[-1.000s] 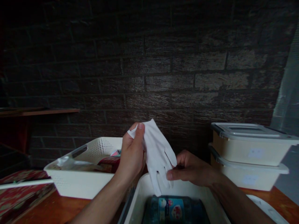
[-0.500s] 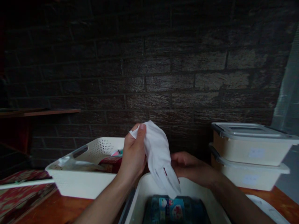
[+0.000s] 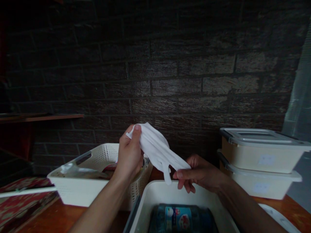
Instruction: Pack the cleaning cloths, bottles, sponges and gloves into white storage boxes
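The glove (image 3: pixel 154 145), drooping moments ago, now stretches straighter: left hand (image 3: pixel 129 153) pinching cuff (image 3: pixel 145 127), right hand (image 3: pixel 198 173) (lower) pinching finger ends (image 3: pixel 182 164).

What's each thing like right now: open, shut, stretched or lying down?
White glove: pulled out long
Left hand: gripping one end
Right hand: pinching the other end
White basket: open-topped
Near bin: open
Labelled bottle: seemingly on its side
Right-hand boxes: lidded, stacked
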